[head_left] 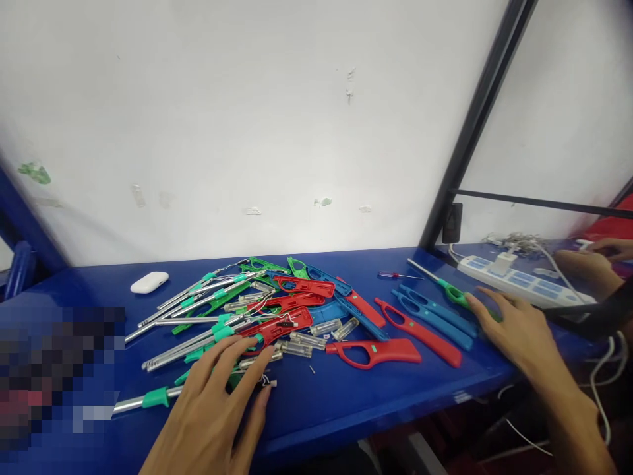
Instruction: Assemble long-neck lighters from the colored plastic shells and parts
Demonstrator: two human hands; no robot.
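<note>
My left hand (212, 402) is over the near edge of the parts pile, fingers apart, close to a metal tube with a teal collar (155, 397). On the right, my right hand (517, 323) has its fingers spread at the handle of a green lighter (457, 295) with a long metal tube. Whether it touches the handle is unclear. Beside it lie blue handle shells (435, 320) and a red one (420, 333). Another red shell (390, 351) sits nearer the middle. Clear fuel tanks (307, 340) are scattered next to red, green and blue shells and several metal tubes (182, 340).
A white case (149, 282) lies at the back left. A small screwdriver (393, 274) is near the back. The white power strip (519, 280) with cables lies beyond the black post (469, 132). Another person's hands (593, 264) show at far right.
</note>
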